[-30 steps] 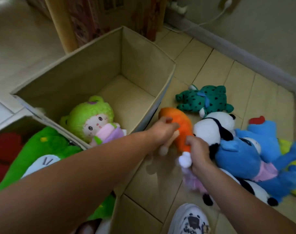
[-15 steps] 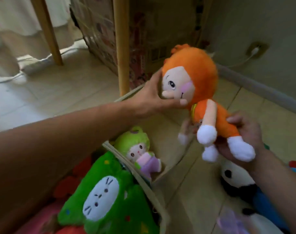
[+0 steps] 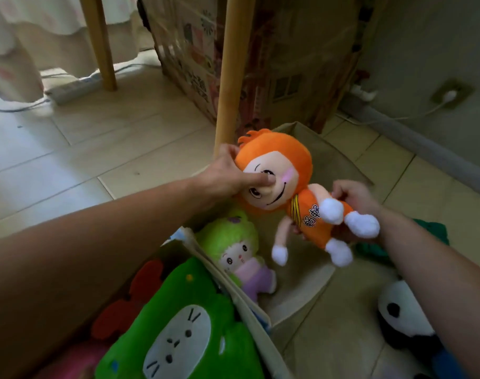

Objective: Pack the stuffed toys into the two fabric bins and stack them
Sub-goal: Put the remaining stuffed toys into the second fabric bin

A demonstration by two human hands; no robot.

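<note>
soft daylight from upper left, dim right side, wide-angle bending

The orange doll [image 3: 277, 184], which lay on the floor among the other toys 1 s ago, now hangs at frame centre above the beige bin [image 3: 340, 165], lower than 0.5 s ago, the left hand [image 3: 227, 177] gripping its head, the right hand [image 3: 353, 199] its body.

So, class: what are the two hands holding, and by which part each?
Both hold the orange doll. The left hand grips its head, thumb across the face; the right hand grips its body and legs.
</note>
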